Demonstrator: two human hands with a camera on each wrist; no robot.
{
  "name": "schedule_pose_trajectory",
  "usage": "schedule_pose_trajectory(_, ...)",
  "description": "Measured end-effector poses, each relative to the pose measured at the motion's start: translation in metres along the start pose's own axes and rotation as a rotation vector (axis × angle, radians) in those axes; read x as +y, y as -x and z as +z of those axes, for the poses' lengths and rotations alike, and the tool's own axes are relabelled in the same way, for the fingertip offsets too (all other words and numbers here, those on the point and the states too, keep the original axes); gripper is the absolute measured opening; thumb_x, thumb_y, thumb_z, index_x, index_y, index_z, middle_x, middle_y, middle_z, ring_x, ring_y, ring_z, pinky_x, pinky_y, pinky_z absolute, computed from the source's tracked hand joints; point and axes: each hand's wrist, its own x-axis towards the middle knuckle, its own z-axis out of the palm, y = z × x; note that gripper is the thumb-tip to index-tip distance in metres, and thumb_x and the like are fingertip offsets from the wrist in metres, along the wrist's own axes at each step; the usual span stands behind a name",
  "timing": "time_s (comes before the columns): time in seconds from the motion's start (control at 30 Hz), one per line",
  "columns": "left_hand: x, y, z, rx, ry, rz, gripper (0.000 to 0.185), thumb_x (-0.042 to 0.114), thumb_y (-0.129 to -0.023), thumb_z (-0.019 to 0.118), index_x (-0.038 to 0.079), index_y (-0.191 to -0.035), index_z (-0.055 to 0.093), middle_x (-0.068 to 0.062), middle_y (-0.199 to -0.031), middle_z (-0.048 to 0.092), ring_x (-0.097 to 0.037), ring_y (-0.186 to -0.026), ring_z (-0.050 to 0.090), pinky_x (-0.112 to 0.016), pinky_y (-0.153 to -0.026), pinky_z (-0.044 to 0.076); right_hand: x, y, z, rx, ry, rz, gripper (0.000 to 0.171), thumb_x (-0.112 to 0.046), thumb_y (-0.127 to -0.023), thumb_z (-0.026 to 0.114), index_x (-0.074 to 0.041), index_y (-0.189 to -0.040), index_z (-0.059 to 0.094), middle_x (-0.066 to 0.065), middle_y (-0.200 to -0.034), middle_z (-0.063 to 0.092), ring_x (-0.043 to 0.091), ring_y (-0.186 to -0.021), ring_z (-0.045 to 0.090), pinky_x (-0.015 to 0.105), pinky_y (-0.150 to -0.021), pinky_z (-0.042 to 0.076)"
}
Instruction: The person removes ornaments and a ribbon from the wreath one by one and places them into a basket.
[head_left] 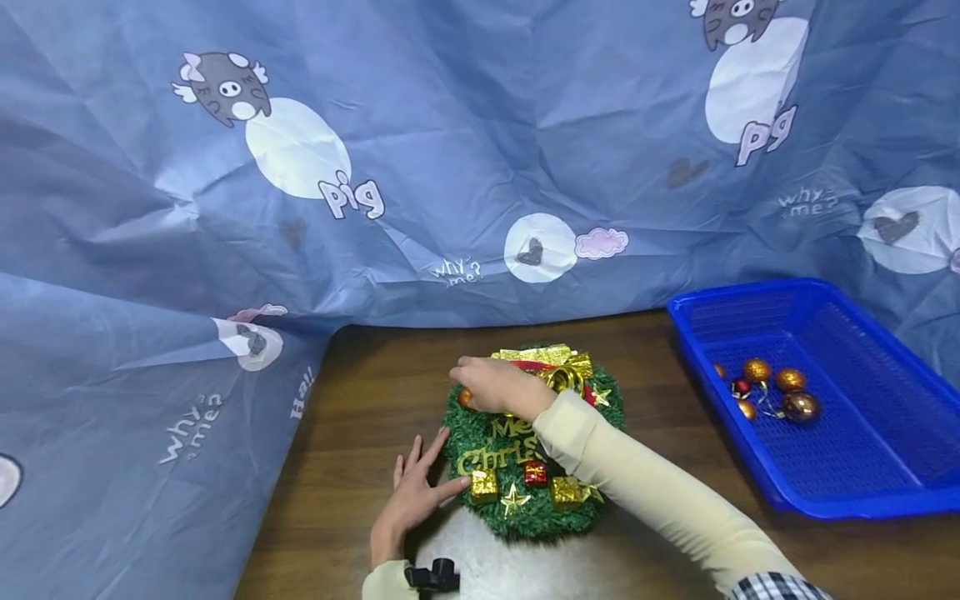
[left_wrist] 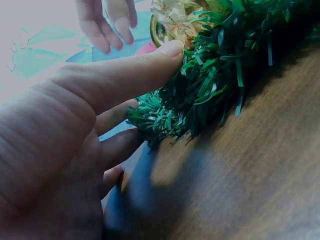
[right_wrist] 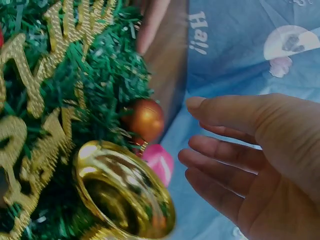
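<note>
A green tinsel wreath (head_left: 536, 523) with gold lettering, stars, small wrapped boxes and gold bells (right_wrist: 120, 190) lies on the table. My left hand (head_left: 411, 496) is spread at its left edge; in the left wrist view its straight thumb (left_wrist: 135, 70) rests on the tinsel beside a gold ornament, fingers along the side. My right hand (head_left: 495, 385) is over the wreath's upper left. The right wrist view shows its fingers (right_wrist: 220, 152) loosely bent and holding nothing, a little apart from an orange bauble (right_wrist: 145, 120) at the wreath's edge. A pink piece (right_wrist: 159, 162) shows beside it.
A blue plastic basket (head_left: 885, 504) stands at the right of the wooden table (head_left: 345, 400). Several orange and brown baubles (head_left: 801, 407) and a small red one (head_left: 741, 387) lie in its left part. A blue printed cloth (head_left: 450, 167) hangs behind and at the left.
</note>
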Motion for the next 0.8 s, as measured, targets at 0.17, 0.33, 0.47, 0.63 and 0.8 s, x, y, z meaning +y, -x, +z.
schedule_pose_trajectory(0.17, -0.001, -0.001, 0.002, -0.004, 0.003, 0.004, 0.085, 0.048, -0.081, 0.072, 0.028, -0.151, 0.029, -0.003, -0.157, 0.029, -0.036, -0.148, 0.004, -0.061, -0.114, -0.009, -0.002, -0.006, 0.014, -0.041, 0.053, 0.020, 0.037, -0.014, -0.089, 0.067, -0.011, -0.125, 0.062, 0.008, -0.120, 0.061, 0.020, -0.101, 0.063, 0.033, -0.083, 0.056)
schedule_pose_trajectory(0.33, -0.001, -0.001, 0.003, -0.011, 0.004, -0.001, 0.085, 0.047, -0.081, 0.072, 0.028, -0.151, 0.029, -0.003, -0.157, 0.029, -0.037, -0.148, 0.004, -0.061, -0.114, -0.009, -0.001, -0.012, 0.025, -0.094, 0.088, 0.061, 0.041, -0.015, -0.091, 0.066, -0.015, -0.130, 0.058, 0.007, -0.125, 0.058, 0.020, -0.103, 0.063, 0.032, -0.079, 0.057)
schedule_pose_trajectory(0.47, -0.001, 0.000, 0.002, -0.003, 0.004, -0.002, 0.085, 0.047, -0.081, 0.072, 0.029, -0.151, 0.029, -0.002, -0.157, 0.029, -0.037, -0.148, 0.005, -0.062, -0.113, -0.008, -0.001, -0.016, 0.030, -0.095, 0.098, 0.065, 0.040, -0.013, -0.092, 0.063, -0.015, -0.131, 0.058, 0.008, -0.126, 0.057, 0.020, -0.105, 0.062, 0.032, -0.083, 0.056)
schedule_pose_trajectory(0.63, -0.001, 0.000, 0.001, 0.005, -0.002, 0.002, 0.085, 0.048, -0.080, 0.072, 0.029, -0.151, 0.029, -0.001, -0.157, 0.029, -0.036, -0.148, 0.005, -0.061, -0.114, -0.008, -0.001, -0.020, 0.033, -0.065, 0.111, 0.050, 0.035, -0.013, -0.093, 0.061, -0.013, -0.128, 0.060, 0.010, -0.126, 0.058, 0.021, -0.107, 0.061, 0.033, -0.089, 0.054)
schedule_pose_trajectory(0.8, 0.000, 0.001, 0.000, 0.011, -0.009, -0.002, 0.086, 0.049, -0.079, 0.072, 0.030, -0.151, 0.029, 0.000, -0.157, 0.029, -0.035, -0.148, 0.006, -0.060, -0.114, -0.008, -0.003, -0.022, 0.036, -0.026, 0.148, 0.002, 0.029, -0.011, -0.092, 0.061, -0.011, -0.122, 0.063, 0.010, -0.119, 0.060, 0.021, -0.102, 0.063, 0.032, -0.090, 0.053)
